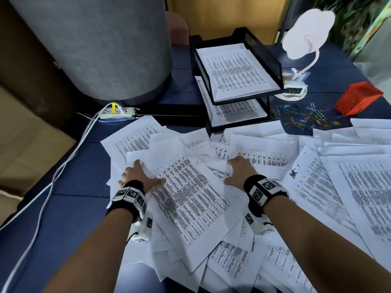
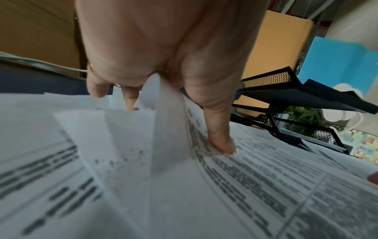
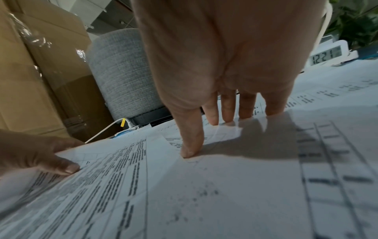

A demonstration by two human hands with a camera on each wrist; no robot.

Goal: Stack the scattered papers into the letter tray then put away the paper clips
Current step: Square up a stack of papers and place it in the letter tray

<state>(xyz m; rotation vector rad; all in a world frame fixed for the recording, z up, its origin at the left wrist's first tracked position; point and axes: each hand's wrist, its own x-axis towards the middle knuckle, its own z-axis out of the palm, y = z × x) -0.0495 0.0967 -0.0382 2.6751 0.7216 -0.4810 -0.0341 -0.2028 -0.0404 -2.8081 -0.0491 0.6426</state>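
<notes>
a: where are the hands?

b: both on the papers spread over the blue table. the left hand grips the left edge of a printed sheet, thumb on top and fingers going under it; the left wrist view shows paper rising between thumb and fingers. the right hand is at the sheet's right side, thumb pressed on the paper, fingers reaching past an edge. whether they curl under it, i cannot tell.

a: and the tray?

b: the black mesh tray stands behind the heap, two tiers, each with printed sheets in it.

a: clips?

b: the clips, many colours, lie loose on the table right of the tray, just beside an orange mesh box lying tipped over.

a: anything else?

b: a white lamp with a clock at its base, a grey cylinder on the left, and a power strip with white cables.
</notes>
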